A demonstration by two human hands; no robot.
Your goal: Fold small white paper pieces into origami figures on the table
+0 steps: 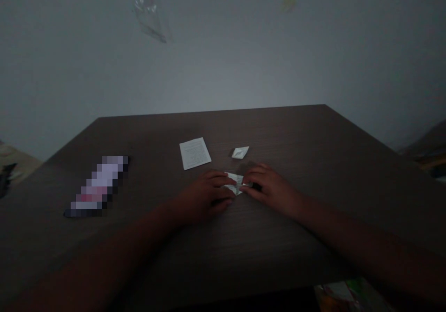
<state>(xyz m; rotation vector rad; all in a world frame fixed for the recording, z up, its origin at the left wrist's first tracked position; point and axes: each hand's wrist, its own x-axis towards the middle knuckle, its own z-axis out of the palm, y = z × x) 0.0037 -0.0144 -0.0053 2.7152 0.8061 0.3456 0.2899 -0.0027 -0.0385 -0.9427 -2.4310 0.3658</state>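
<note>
A small white folded paper [236, 183], its faint print unreadable, is pinched by the left hand [205, 195] and right hand [273, 186], a flat white paper square [194, 153] lying at eleven o'clock.

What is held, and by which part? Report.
A small folded paper: left hand holds its left edge, right hand its right edge, on the table.

One dark brown wooden table [313, 163] carries three pieces of white paper: one partly folded piece [236, 183] between the fingers [223, 180] of the left hand [205, 195] and right hand [273, 189], one flat square sheet [194, 153] just beyond the left fingers, one small folded shape [240, 152] just beyond the right. One blurred oblong object [97, 186] lies far left of them.
</note>
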